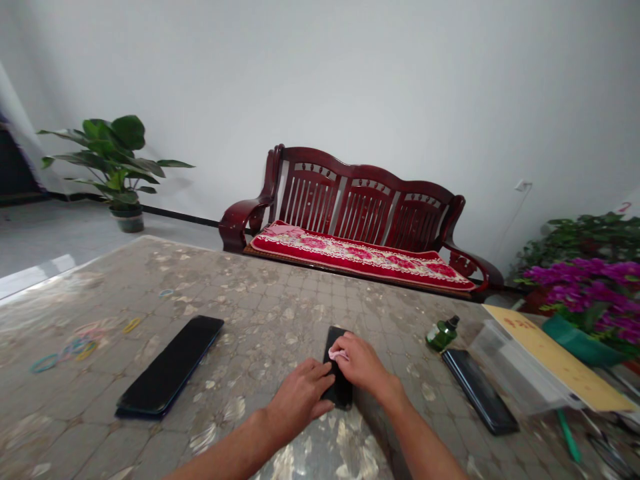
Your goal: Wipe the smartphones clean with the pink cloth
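Note:
A black smartphone [341, 390] lies flat on the patterned tablecloth in front of me. My left hand [304, 387] grips its left side, with the fingertips on the edge and the thumb at the near left corner. Pinched in the fingers of my right hand [361, 360] is a small crumpled pink cloth [339, 355], pressed against the phone's upper part. My right hand covers part of the screen. To the left lies a larger-looking black phone [170, 367]. A dark phone [480, 390] rests at the right, below a small green bottle [443, 333] with a black top.
Several coloured bands [80, 347] lie on the left of the table [260, 300]. At the right stand a clear plastic box [515, 363] with a yellow sheet [560, 360] and a pot of purple flowers [595, 287]. A wooden bench [360, 200] is behind the table.

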Demonstrator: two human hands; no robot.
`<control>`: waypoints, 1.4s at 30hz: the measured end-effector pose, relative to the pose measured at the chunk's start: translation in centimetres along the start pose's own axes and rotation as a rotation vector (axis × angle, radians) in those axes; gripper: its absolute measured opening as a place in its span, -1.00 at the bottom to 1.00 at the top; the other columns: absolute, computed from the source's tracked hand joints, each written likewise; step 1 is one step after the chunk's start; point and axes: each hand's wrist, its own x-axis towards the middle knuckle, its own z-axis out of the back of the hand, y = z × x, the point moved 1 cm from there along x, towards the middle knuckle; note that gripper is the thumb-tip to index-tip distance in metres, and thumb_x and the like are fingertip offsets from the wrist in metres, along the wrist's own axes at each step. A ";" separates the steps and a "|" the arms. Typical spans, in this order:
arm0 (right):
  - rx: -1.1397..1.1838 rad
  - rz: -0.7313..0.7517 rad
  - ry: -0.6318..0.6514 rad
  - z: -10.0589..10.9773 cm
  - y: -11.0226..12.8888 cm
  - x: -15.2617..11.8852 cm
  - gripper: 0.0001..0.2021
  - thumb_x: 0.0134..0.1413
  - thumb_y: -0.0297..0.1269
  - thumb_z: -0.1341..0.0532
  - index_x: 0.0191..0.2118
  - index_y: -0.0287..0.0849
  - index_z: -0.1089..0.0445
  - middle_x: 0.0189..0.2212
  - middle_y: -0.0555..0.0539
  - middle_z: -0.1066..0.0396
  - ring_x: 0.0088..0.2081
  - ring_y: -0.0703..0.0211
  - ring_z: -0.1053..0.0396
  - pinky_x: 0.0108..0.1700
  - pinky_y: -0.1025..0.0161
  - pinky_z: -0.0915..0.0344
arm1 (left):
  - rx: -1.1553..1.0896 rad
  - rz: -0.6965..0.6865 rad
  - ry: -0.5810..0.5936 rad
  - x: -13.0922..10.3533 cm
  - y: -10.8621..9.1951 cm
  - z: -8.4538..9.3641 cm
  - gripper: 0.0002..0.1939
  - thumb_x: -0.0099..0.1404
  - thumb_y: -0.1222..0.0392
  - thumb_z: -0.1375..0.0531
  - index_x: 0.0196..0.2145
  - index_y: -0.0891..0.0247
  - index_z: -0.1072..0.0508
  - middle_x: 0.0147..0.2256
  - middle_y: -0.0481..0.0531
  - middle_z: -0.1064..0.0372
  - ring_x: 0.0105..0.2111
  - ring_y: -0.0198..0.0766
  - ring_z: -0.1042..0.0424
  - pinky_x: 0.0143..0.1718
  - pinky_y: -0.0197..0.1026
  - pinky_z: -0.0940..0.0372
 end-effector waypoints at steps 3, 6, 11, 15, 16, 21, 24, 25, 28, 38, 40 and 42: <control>-0.047 -0.045 -0.043 0.2 -0.5 0.4 -0.78 0.12 -0.47 -0.13 -0.22 -0.10 -0.49 -0.21 -0.04 -0.45 -0.15 0.17 -0.39 -0.12 0.32 -0.18 | -0.002 0.000 -0.011 -0.1 0.1 -0.2 -0.70 0.27 0.14 -0.33 -0.05 0.23 -0.52 0.05 0.15 -0.46 0.00 0.01 -0.42 0.07 0.01 -0.33; -0.075 -0.095 -0.088 0.3 -0.9 0.9 -0.78 0.15 -0.48 -0.11 -0.21 -0.12 -0.47 -0.18 -0.06 -0.45 -0.13 0.17 -0.38 -0.12 0.32 -0.18 | 0.004 -0.003 -0.015 -0.1 0.3 -0.4 -0.72 0.28 0.13 -0.31 -0.06 0.21 -0.53 0.05 0.16 -0.45 0.01 0.02 -0.43 0.07 0.02 -0.34; -0.031 -0.053 -0.033 0.4 -1.0 -0.5 -0.80 0.05 -0.49 -0.15 -0.26 -0.12 -0.47 -0.25 -0.03 -0.45 -0.19 0.18 -0.38 -0.17 0.33 -0.16 | 0.001 -0.011 -0.031 -0.1 0.2 -0.2 -0.72 0.28 0.12 -0.31 -0.06 0.20 -0.53 0.04 0.14 -0.47 -0.01 0.00 -0.44 0.04 0.00 -0.36; -0.010 -0.050 -0.011 0.5 -1.0 -1.1 -0.82 0.03 -0.49 -0.16 -0.29 -0.11 -0.47 -0.28 -0.01 -0.46 -0.22 0.19 -0.38 -0.20 0.33 -0.14 | -0.002 -0.013 -0.035 -0.1 0.2 -0.1 -0.73 0.27 0.14 -0.32 -0.07 0.21 -0.53 0.03 0.15 -0.47 -0.02 0.00 -0.44 0.04 0.00 -0.36; -0.016 -0.064 -0.020 0.5 -1.1 -0.9 -0.82 0.05 -0.48 -0.16 -0.28 -0.12 -0.47 -0.28 -0.01 -0.46 -0.21 0.19 -0.38 -0.20 0.33 -0.14 | -0.002 -0.013 -0.038 -0.1 0.2 -0.2 -0.74 0.27 0.14 -0.32 -0.08 0.21 -0.53 0.03 0.15 -0.47 -0.02 0.00 -0.44 0.03 0.00 -0.36; -0.068 -0.145 -0.105 0.5 -1.4 0.3 -0.84 0.11 -0.47 -0.15 -0.26 -0.14 -0.46 -0.24 -0.06 -0.45 -0.18 0.16 -0.38 -0.16 0.32 -0.15 | 0.012 -0.010 -0.038 -0.2 0.2 -0.3 -0.71 0.22 0.18 -0.37 -0.09 0.22 -0.54 0.04 0.15 -0.47 -0.02 0.01 -0.44 0.02 -0.01 -0.37; -0.060 -0.128 -0.094 0.3 -1.2 -0.2 -0.84 0.10 -0.48 -0.15 -0.26 -0.14 -0.45 -0.24 -0.05 -0.45 -0.19 0.17 -0.38 -0.18 0.33 -0.14 | 0.013 -0.007 -0.017 -0.1 0.2 -0.2 -0.67 0.19 0.19 -0.39 -0.08 0.23 -0.54 0.05 0.16 -0.46 -0.02 0.02 -0.44 0.03 0.00 -0.37; -0.052 -0.117 -0.079 0.3 -1.2 -0.5 -0.83 0.08 -0.48 -0.16 -0.26 -0.14 -0.45 -0.25 -0.05 -0.45 -0.20 0.17 -0.38 -0.19 0.33 -0.14 | 0.011 -0.005 -0.014 -0.1 0.2 -0.2 -0.66 0.18 0.20 -0.40 -0.08 0.24 -0.54 0.05 0.17 -0.46 -0.02 0.02 -0.43 0.03 0.01 -0.37; -0.032 -0.093 -0.036 0.4 -0.9 -1.4 -0.84 0.05 -0.48 -0.17 -0.28 -0.13 -0.46 -0.28 -0.04 -0.46 -0.22 0.17 -0.38 -0.21 0.33 -0.14 | 0.007 -0.002 -0.016 -0.1 0.2 -0.2 -0.64 0.16 0.21 -0.41 -0.07 0.26 -0.53 0.07 0.18 -0.45 -0.01 0.04 -0.43 0.04 0.02 -0.36; -0.036 -0.119 -0.066 0.0 -1.2 0.0 -0.84 0.06 -0.50 -0.16 -0.29 -0.16 -0.46 -0.26 -0.06 -0.47 -0.19 0.17 -0.38 -0.17 0.33 -0.14 | 0.016 -0.004 0.001 0.0 0.1 0.0 -0.64 0.17 0.19 -0.42 -0.08 0.24 -0.54 0.06 0.16 -0.46 -0.01 0.04 -0.44 0.04 0.02 -0.37; -0.013 -0.063 -0.016 -0.2 -1.0 -0.2 -0.85 0.04 -0.48 -0.19 -0.31 -0.15 -0.47 -0.29 -0.04 -0.47 -0.21 0.16 -0.38 -0.19 0.33 -0.14 | 0.003 -0.013 -0.005 0.0 0.2 -0.1 -0.64 0.16 0.18 -0.42 -0.08 0.23 -0.54 0.04 0.14 -0.47 -0.01 0.03 -0.44 0.04 0.01 -0.37; 0.012 -0.028 0.000 -0.2 -0.9 -0.1 -0.85 0.04 -0.47 -0.19 -0.31 -0.14 -0.48 -0.30 -0.04 -0.47 -0.22 0.17 -0.38 -0.20 0.33 -0.14 | -0.007 -0.021 -0.014 -0.1 0.3 -0.2 -0.64 0.17 0.17 -0.41 -0.07 0.23 -0.53 0.04 0.12 -0.47 -0.01 0.03 -0.44 0.05 0.01 -0.36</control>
